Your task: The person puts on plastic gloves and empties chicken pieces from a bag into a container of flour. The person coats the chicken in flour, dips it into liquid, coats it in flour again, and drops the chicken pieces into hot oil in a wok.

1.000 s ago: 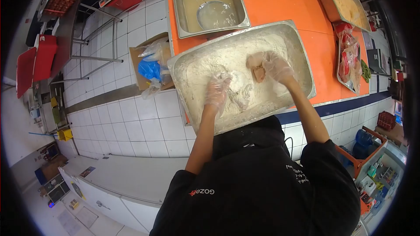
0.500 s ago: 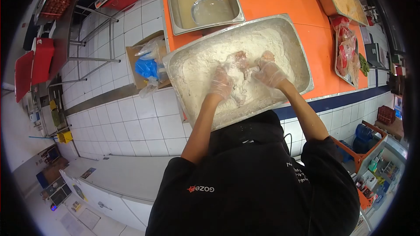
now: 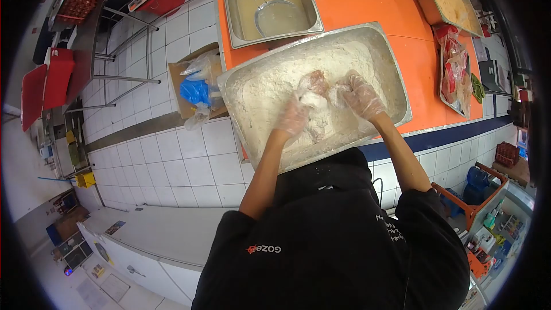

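Observation:
A large metal pan (image 3: 231,100) of flour (image 3: 264,77) lies before me. A pinkish piece of raw chicken (image 3: 315,82) sits partly coated in the middle of the flour. My left hand (image 3: 295,116), in a clear plastic glove, is low in the flour beside this piece; motion smears its fingers. My right hand (image 3: 364,96), gloved too, is curled around a floured chicken piece (image 3: 340,96) on the right, its fingers covering part of it. More white-coated lumps (image 3: 315,126) lie between and below the hands.
Beyond the pan, a deep metal container (image 3: 234,23) holds cloudy liquid and a strainer (image 3: 275,17). On the orange table (image 3: 367,0) stand a tub of yellowish crumbs (image 3: 450,0) and a tray with plastic bags (image 3: 456,72). A cardboard box (image 3: 182,103) is at the left.
My right hand has risen slightly and its fingers have curled over the piece near it. The left hand has shifted slightly right and down. The middle piece shows more white coating at its lower end.

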Demonstrator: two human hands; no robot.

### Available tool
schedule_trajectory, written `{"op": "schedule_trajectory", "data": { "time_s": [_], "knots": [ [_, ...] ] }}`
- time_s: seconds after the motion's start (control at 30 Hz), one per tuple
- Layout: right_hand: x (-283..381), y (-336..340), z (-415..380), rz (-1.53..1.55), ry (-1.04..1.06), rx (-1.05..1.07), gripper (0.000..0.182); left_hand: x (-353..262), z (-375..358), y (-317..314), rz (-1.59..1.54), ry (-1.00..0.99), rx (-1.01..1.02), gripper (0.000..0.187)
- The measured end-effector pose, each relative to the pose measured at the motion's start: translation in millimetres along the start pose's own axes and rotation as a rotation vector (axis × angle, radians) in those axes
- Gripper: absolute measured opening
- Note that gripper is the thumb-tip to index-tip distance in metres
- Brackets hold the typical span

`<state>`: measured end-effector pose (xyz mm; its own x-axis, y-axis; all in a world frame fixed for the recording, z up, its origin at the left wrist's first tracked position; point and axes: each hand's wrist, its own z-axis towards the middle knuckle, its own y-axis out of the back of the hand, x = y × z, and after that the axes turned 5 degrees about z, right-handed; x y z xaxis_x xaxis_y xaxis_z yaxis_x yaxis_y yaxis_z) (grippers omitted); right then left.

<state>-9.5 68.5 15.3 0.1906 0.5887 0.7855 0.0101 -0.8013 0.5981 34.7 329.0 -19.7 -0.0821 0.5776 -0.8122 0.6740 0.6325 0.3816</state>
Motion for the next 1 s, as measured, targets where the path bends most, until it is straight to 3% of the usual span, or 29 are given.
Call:
{"op": "schedule_trajectory", "data": {
  "time_s": [0.03, 0.07, 0.1, 0.13, 0.17, 0.23, 0.27, 0.33, 0.4, 0.47, 0.57, 0.63, 0.67, 0.73, 0.8, 0.87, 0.93, 1.0],
  "knots": [
    [-0.5, 2.8, -0.3, 0.024, -0.043, 0.046, 0.027, 2.6, -2.2, 4.2, -0.285, -0.059, -0.026, 0.060],
    [-0.2, 4.0, -1.9, 0.049, -0.086, 0.094, 0.027, 4.2, -5.0, 5.0, -0.282, -0.059, -0.024, 0.060],
    [3.1, 3.9, -2.7, 0.051, -0.086, 0.092, 0.027, 1.8, -8.1, 7.1, -0.596, -0.005, -0.080, 0.056],
    [7.2, 2.4, -3.3, 0.291, -0.113, 0.148, 0.028, -0.3, -10.4, 9.4, -0.909, 0.050, -0.137, 0.052],
    [11.6, 0.4, -3.0, 0.530, -0.139, 0.203, 0.029, -0.7, -11.3, 11.7, -0.907, 0.046, -0.136, 0.052],
    [21.3, -6.1, 0.3, 0.561, -0.138, 0.244, 0.034, 1.0, -9.8, 13.7, -1.199, 0.056, -0.048, 0.051],
    [25.0, -8.9, 0.2, 0.592, -0.143, 0.289, 0.040, 6.4, -6.4, 10.0, -1.198, 0.054, -0.044, 0.051],
    [30.8, -12.7, -1.7, 0.534, -0.177, 0.302, 0.040, 7.8, 0.4, 4.4, -1.036, 0.214, -0.088, 0.053],
    [27.4, -18.3, 1.9, 0.474, -0.201, 0.315, 0.040, -14.4, -5.9, 1.4, -0.977, 0.246, -0.104, 0.056],
    [12.4, -28.1, 5.5, 0.545, -0.375, 0.351, 0.043, -28.3, -9.3, 2.4, -0.920, 0.280, -0.120, 0.058],
    [41.4, -26.0, -0.1, 0.449, -0.284, 0.271, 0.039, -28.3, -4.3, 2.6, -0.758, 0.224, -0.081, 0.061],
    [49.2, -18.8, -0.8, 0.467, -0.323, 0.296, 0.042, -27.1, -1.5, 1.9, -0.679, 0.339, -0.157, 0.067],
    [50.1, -15.1, -0.3, 0.489, -0.374, 0.315, 0.045, -20.6, 0.6, 1.4, -0.683, 0.336, -0.165, 0.067],
    [47.3, -6.7, 3.9, 0.450, -0.312, 0.312, 0.043, -11.2, 5.5, 2.7, -0.830, 0.147, -0.149, 0.072],
    [58.1, 1.5, 13.1, 0.412, -0.247, 0.311, 0.042, -9.7, 4.1, 4.5, -0.886, 0.150, -0.196, 0.075],
    [93.3, 24.1, 26.5, 0.594, -0.256, 0.261, 0.045, -10.5, -3.7, 0.7, -0.943, 0.151, -0.242, 0.078],
    [119.0, 40.7, 56.5, 0.498, -0.146, 0.217, 0.047, -3.9, -13.2, -18.1, 0.124, -0.099, -0.165, 0.085],
    [143.1, 50.5, 98.8, 0.303, 0.006, 0.181, 0.046, 1.4, -16.6, -39.4, 0.375, -0.124, 0.097, 0.089]
  ]
}}
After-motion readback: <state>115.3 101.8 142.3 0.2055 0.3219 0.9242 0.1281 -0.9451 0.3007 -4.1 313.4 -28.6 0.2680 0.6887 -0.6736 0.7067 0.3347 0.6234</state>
